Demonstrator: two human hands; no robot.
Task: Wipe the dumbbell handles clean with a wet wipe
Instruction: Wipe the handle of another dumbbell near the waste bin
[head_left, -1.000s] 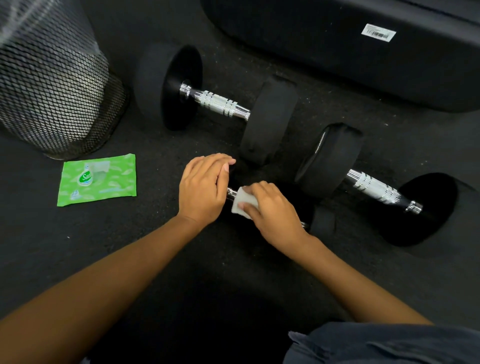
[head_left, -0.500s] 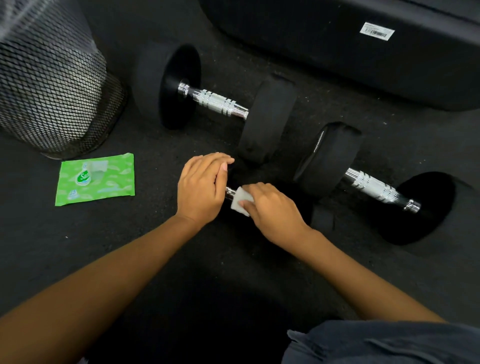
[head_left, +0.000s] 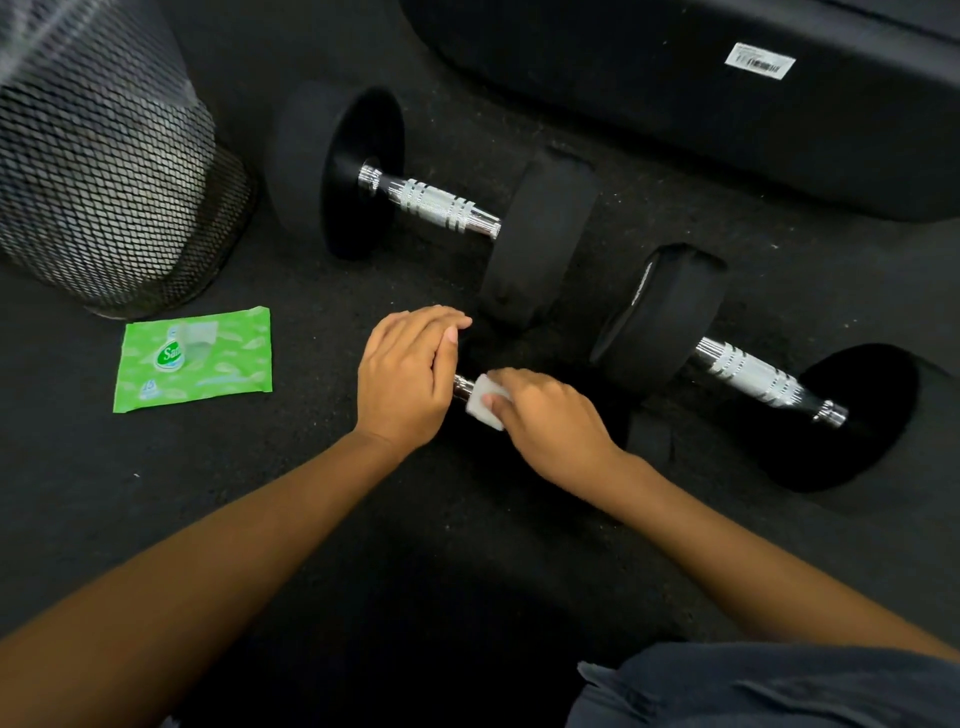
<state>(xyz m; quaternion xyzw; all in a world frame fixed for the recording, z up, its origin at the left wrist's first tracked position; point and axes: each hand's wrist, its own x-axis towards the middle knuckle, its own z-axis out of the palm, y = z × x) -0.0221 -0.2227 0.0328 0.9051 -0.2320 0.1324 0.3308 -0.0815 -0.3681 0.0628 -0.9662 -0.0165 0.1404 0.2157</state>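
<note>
Item: near dumbbell handle (head_left: 464, 387), chrome, a short stretch showing between the two hands.
Place: on the floor (head_left: 311, 493), in front of the far dumbbell (head_left: 441, 208) and the right dumbbell (head_left: 748, 376).
Long axis: slants from upper left to lower right, from under the left hand toward a small dark head (head_left: 649, 441) by the right wrist.
Left hand (head_left: 405, 374): fingers straight and together, laid flat over the bar's left end.
Right hand (head_left: 550, 421): fingers curled, pinching the wet wipe (head_left: 485, 402) onto the bar, just beside the left hand.
Likely next stroke: along that axis, down and right, away from the left hand; right hand nearer.
Also present, well apart to the left: green wipe pack (head_left: 195, 358), mesh bin (head_left: 104, 171).
</note>
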